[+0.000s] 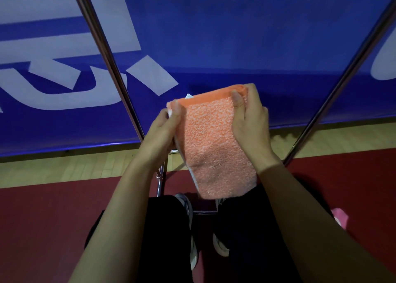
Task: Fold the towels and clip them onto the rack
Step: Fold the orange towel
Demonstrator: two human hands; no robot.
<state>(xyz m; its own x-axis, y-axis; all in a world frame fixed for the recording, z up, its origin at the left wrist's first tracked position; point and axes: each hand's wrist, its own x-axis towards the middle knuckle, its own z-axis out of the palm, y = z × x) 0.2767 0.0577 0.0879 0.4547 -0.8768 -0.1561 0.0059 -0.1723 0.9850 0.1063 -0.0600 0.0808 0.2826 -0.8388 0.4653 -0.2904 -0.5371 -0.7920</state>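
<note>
A folded orange towel [214,145] hangs in the air in front of me, its folded edge at the top and a small white tag showing there. My left hand [165,128] pinches its upper left corner between thumb and fingers. My right hand [248,117] grips the upper right corner, thumb on the front face. Two metal bars of the rack [107,53] slant across the view, one on the left and one on the right, and the towel hangs between them. No clips are visible.
A blue banner [214,36] with large white letters stands behind the rack. Below are a strip of wooden floor [64,169] and dark red flooring [42,218]. My dark trousers and shoes show at the bottom. A pink object [340,217] lies at the right.
</note>
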